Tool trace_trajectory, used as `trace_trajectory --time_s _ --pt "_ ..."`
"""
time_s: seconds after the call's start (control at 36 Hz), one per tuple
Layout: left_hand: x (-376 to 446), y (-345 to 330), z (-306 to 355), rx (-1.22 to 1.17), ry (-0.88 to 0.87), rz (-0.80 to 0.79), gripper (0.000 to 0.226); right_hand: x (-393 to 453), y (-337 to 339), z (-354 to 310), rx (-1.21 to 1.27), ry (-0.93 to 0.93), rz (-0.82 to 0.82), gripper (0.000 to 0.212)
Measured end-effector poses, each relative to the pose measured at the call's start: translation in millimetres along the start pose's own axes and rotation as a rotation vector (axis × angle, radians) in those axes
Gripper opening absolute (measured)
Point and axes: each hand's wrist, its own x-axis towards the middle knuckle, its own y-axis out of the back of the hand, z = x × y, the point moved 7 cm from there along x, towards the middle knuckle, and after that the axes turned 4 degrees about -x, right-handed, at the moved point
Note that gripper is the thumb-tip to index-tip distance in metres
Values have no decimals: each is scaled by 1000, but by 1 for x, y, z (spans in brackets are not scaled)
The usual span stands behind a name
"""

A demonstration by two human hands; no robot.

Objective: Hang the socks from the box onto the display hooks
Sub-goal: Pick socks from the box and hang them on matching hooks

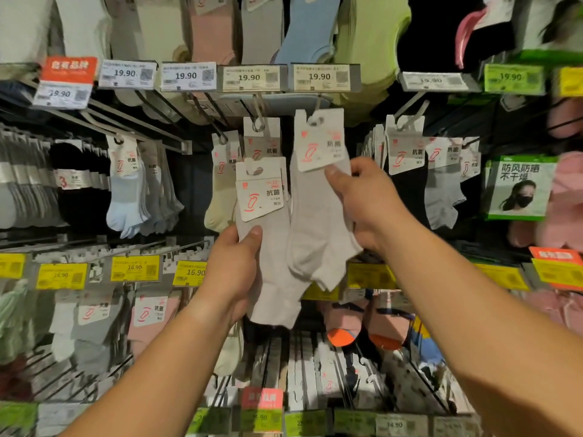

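While the left hand (235,263) grips a spare grey sock pack (268,241) low and near, the right hand (367,203) pinches the pack (318,197) on the far hook (317,105); slide its card hole fully on.

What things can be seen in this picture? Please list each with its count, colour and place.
grey sock packs: two, pale grey, centre; the right one with its card at a hook, the left one below the hooks.
display hooks: many, metal, in rows across the rack.
hanging socks: many; blue, cream, grey, black, pink; all around.
19.90 price tags: several, white and green, top row.
16.90 price tags: several, yellow, middle row.
face mask pack: one, green-edged, right.
left hand: one, grips the left pack.
right hand: one, grips the right pack.
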Motion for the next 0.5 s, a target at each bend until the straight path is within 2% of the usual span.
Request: trace_trajectory --time_s 0.08,0.31,0.5 --pt "-3 1 2 9 -3 -4 25 12 2 -16 49 26 7 12" --pt "-9 6 4 48 14 9 18 44 2 -31 -13 62 48 14" --pt "-7 12 11 8 -9 33 23 65 -3 -7 -136 27 80 17"
